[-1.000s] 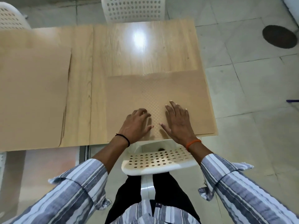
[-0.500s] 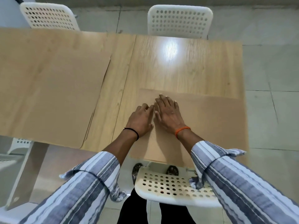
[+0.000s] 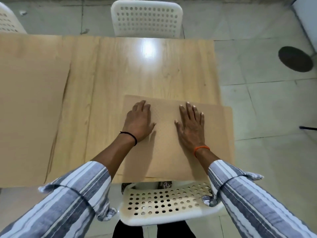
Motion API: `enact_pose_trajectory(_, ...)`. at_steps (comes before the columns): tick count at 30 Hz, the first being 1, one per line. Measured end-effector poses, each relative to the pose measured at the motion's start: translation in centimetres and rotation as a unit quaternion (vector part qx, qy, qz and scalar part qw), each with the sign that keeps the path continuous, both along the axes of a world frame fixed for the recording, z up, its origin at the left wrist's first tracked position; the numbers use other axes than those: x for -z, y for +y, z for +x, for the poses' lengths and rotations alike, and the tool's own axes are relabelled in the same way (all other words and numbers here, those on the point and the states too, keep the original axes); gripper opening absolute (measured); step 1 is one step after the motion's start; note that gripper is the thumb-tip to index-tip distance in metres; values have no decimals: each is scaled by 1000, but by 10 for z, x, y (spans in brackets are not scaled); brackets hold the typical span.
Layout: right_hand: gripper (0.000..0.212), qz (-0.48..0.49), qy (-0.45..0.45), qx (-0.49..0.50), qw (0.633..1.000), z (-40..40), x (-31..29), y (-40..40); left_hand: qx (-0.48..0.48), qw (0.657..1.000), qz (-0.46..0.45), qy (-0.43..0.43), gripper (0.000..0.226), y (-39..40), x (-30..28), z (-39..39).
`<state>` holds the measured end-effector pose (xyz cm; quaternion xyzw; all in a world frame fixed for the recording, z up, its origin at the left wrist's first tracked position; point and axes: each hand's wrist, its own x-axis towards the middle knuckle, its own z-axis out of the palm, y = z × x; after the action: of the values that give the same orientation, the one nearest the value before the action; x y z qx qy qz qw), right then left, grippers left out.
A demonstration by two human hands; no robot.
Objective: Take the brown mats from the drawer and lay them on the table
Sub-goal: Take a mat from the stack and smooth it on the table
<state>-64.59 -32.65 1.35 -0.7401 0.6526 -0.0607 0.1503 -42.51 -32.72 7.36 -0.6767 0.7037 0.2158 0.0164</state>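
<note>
A brown mat (image 3: pixel 173 145) is laid on the table (image 3: pixel 140 73) at its near right corner. The left hand (image 3: pixel 139 121) and right hand (image 3: pixel 190 126) are pressed flat, fingers spread, on the mat, holding nothing.

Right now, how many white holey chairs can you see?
3: one chair across the table, another chair at the far left corner, partly cut off, and one chair tucked near the person.
</note>
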Motion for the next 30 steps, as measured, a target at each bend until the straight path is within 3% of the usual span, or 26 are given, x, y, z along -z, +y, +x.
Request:
enact_pose_trajectory(4, 66, -8, 0, -31, 999, -10, 4, 0, 75, 996, -35, -11, 80, -8, 18, -43)
enact_pose_trajectory(16, 71, -27, 13, -123, 992, 14, 15, -13, 32, 997, -54, -53, 82, 7, 49, -1)
enact_pose_trajectory(18, 72, -30, 13, -94, 995, 5, 15, -13, 33, 997, -51, -49, 83, 6, 48, 2)
enact_pose_trajectory(22, 71, -35, 39, 68, 996, -33, 14, -6, 10, 998, -47, -27, 79, 6, 46, 0)
enact_pose_trajectory(30, 69, -30, 34, 100, 994, -38, 15, 9, 14, 997, -68, -26, 76, 12, 60, -3)
